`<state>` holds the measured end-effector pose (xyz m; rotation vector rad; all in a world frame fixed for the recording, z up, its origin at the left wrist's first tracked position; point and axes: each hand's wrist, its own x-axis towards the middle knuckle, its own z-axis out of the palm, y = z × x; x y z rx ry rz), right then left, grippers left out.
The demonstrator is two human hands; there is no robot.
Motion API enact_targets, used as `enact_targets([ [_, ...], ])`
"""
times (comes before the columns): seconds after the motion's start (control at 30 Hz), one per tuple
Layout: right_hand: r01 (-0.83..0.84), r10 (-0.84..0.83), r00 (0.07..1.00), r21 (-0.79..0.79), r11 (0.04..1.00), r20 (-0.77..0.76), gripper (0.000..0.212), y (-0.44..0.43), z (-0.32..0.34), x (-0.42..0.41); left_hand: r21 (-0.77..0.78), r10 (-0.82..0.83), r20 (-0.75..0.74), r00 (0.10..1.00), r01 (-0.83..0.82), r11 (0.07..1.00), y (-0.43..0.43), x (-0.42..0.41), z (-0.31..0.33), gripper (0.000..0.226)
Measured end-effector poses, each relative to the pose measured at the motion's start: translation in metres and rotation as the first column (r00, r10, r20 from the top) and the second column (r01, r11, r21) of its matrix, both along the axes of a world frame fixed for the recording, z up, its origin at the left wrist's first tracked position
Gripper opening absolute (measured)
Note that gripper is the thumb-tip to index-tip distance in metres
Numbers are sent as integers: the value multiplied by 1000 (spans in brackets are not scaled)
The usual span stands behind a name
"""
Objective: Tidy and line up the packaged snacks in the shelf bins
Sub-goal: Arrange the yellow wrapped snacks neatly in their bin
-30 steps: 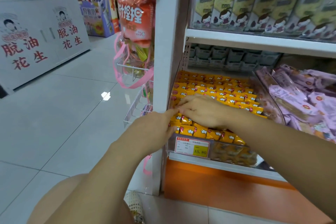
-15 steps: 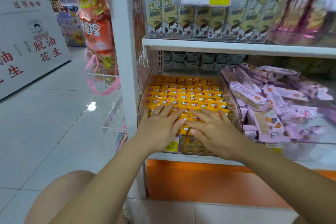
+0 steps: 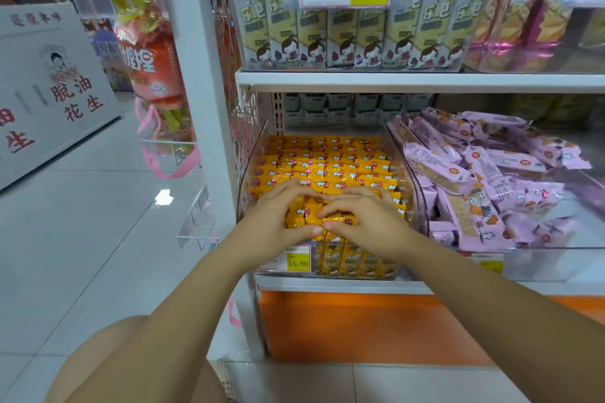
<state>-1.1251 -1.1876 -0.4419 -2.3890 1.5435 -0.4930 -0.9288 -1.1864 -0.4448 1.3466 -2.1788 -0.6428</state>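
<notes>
Both hands, left [image 3: 278, 216] and right [image 3: 366, 219], pinch front-row yellow snack packets [image 3: 327, 170] just behind the clear bin's front edge [image 3: 357, 244].

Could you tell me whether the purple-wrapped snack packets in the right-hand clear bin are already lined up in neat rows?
No, the purple-wrapped snack packets lie jumbled at mixed angles in their clear plastic bin.

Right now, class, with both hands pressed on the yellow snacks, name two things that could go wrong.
The left hand and right hand pinch front-row yellow packets; squeezing might buckle the neat rows behind. The purple packets are heaped above the clear divider, so a nudge may spill some over.
</notes>
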Motion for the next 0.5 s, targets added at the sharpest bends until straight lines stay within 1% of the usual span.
enact_targets([
  [0.03,-10,10,1000,-3,1000,20,23,1,1,-2,11,-11,-48,999,11,1000,2,1,1,36],
  [0.07,-17,18,999,-20,1000,50,23,3,2,-5,18,-17,-45,999,18,1000,2,2,2,31],
  [0.13,-3,10,996,-78,997,85,21,5,3,-12,13,-12,54,998,11,1000,3,1,2,18],
  [0.17,16,-9,997,-98,995,72,20,7,3,-16,11,2,99,995,-3,1000,3,-1,2,13],
  [0.23,39,-38,999,-99,994,8,21,11,2,-19,4,44,132,990,-45,999,3,-7,3,7],
  [0.27,45,-46,999,-91,995,-17,21,12,0,-19,-8,60,132,989,-59,998,2,-9,3,8],
  [0.33,59,-60,998,-96,994,-12,17,13,-3,-15,-37,77,108,991,-73,997,1,-12,2,19],
  [0.4,83,-77,996,-126,989,52,10,12,-6,-11,-53,81,74,994,-78,996,-1,-12,-1,25],
  [0.5,122,-99,986,-169,978,133,5,10,-12,-10,-51,77,68,995,-74,996,-3,-9,-4,25],
])
